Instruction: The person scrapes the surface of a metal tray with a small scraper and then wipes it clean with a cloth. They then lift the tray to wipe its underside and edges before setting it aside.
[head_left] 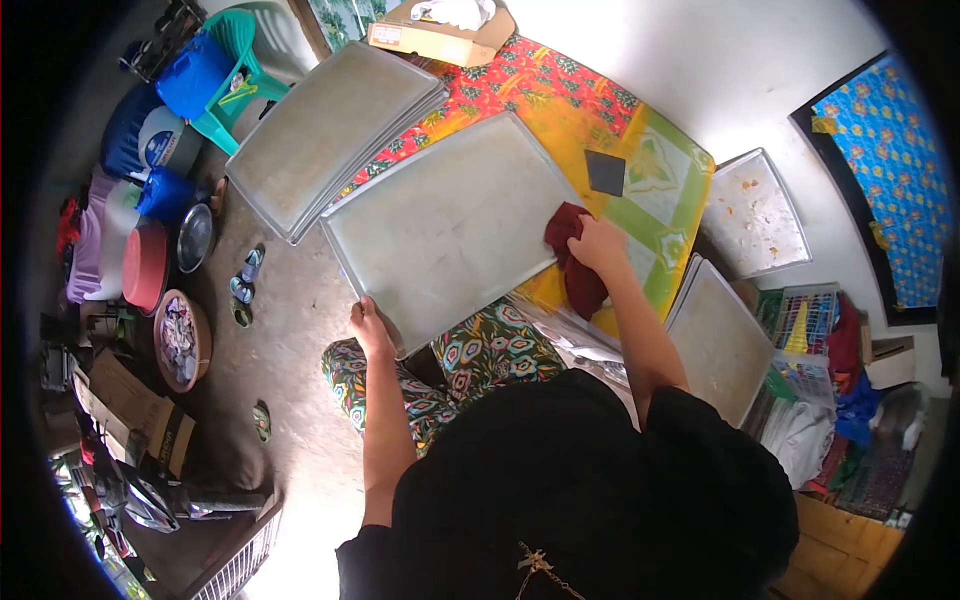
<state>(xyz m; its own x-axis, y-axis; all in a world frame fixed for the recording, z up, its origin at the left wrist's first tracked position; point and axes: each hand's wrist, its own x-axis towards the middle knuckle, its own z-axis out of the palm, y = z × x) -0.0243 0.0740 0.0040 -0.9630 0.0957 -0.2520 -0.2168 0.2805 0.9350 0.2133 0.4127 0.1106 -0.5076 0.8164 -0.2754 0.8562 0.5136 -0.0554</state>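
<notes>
A large rectangular metal tray (450,230) is held tilted in front of me, its far part over the covered table. My left hand (372,330) grips the near left corner, thumb on top. At the right edge of the tray, my right hand (600,247) is closed around a dark red cloth (583,285), part of which hangs below the hand. Under the cloth and tray lies a yellow, green and red patterned table cover (645,215). A small dark square piece (605,172) rests on that cover beyond my right hand.
Stacked trays (330,135) overhang the table's left side. More trays (720,340) stand at my right, near a stained tray (755,215) against the wall. A cardboard box (440,35) sits at the back. Slippers (245,275) and a basin of cloths (181,340) are on the floor.
</notes>
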